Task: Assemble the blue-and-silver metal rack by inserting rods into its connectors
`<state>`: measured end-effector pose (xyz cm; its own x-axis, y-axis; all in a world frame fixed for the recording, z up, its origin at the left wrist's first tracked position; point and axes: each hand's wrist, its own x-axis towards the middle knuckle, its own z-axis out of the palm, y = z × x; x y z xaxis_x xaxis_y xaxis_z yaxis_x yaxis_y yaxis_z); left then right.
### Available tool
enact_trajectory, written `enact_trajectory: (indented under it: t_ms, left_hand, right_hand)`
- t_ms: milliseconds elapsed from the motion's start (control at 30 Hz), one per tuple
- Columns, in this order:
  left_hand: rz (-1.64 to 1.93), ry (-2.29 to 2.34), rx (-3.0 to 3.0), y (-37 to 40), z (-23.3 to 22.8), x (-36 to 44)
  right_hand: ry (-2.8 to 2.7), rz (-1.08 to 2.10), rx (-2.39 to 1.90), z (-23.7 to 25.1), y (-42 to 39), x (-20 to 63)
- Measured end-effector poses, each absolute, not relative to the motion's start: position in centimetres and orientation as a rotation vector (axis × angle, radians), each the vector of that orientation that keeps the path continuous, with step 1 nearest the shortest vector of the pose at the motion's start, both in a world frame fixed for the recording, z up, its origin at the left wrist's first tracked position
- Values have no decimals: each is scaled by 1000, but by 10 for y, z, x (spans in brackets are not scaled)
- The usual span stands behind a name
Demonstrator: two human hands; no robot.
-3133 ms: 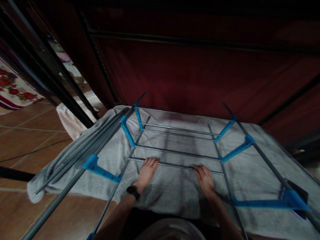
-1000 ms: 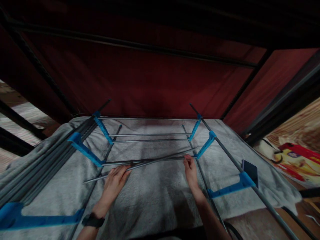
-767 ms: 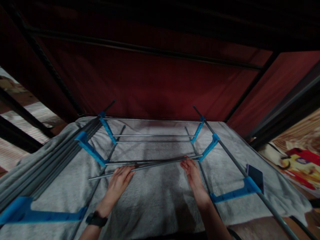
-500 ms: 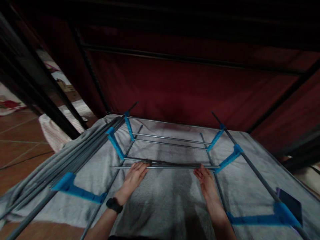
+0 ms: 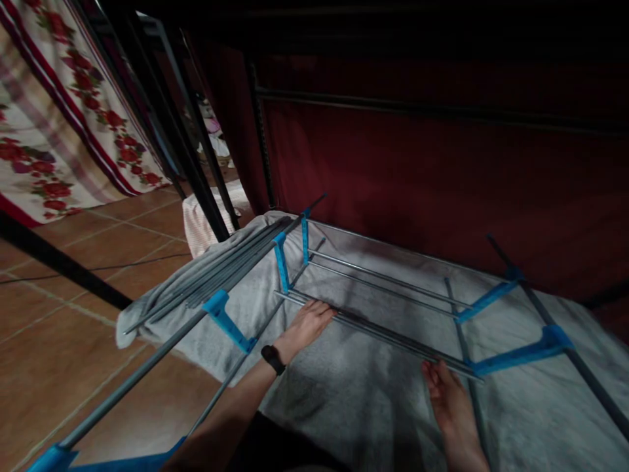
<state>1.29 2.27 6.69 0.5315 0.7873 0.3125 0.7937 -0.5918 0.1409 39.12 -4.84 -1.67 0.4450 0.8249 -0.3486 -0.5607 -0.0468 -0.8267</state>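
A thin grey metal rod [image 5: 381, 335] lies crosswise in front of me, close beside another crossbar between two blue plastic brackets. My left hand [image 5: 308, 325], with a black watch on its wrist, is closed over the rod near its left end. Toward the right end my right hand [image 5: 446, 392] has its fingertips curled against the same rod from below; part of their grip is hidden. The left blue bracket [image 5: 282, 263] and the right blue bracket [image 5: 515, 354] belong to a frame of grey tubes [image 5: 132, 380].
Loose grey rods [image 5: 216, 278] are bundled on the grey blanket [image 5: 344, 380] at left. Farther back, thin crossbars [image 5: 383, 272] span the frame. A dark red cloth [image 5: 417, 177] hangs behind, black posts [image 5: 196, 157] stand left, and tiled floor [image 5: 63, 328] lies beside the blanket.
My view has turned to the left, showing more floor and a flowered cloth. The rod now sits closer alongside the crossbar, with both hands still at it.
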Motion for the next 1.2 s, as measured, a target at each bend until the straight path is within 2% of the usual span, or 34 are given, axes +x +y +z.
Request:
enact_trajectory:
  t_ms: [1200]
  left_hand:
    - [-475, -1197, -2758, 65, 115, 39]
  right_hand:
    - [-136, 1189, -1086, -34, -35, 405]
